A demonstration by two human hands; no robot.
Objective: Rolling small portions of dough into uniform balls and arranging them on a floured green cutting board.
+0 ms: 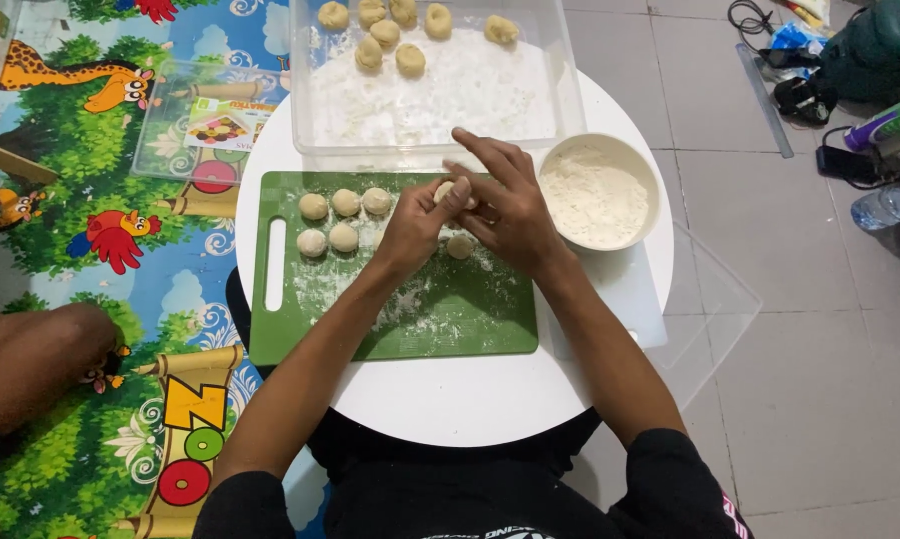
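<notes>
1. The dough piece (457,192) sits pinched between both hands above the far right part of the green cutting board (400,319). It is mostly hidden, so only a pale, rounded bit shows between the fingers.
2. The left hand (417,228) has its fingers curled nearly closed around the piece from the near side. The right hand (505,205) lies over it from the far side, fingers bent and loosely spread, tips touching the dough.
3. To shape it well, I judge that light, even pressure from both palms suits it, turning the piece so no seam or crack is left, and keeping the fingers floured so nothing sticks.
4. A second dough ball (460,246) lies on the board just below the hands, smooth and pale.
5. Five finished balls (344,220) rest in two rows near the board's far left corner, beside the handle slot.
6. Flour dusts the board's middle.
7. A white bowl of flour (598,192) stands at the round table's (470,399) right edge; a clear tray (435,90) with more dough pieces sits at its far edge.
</notes>
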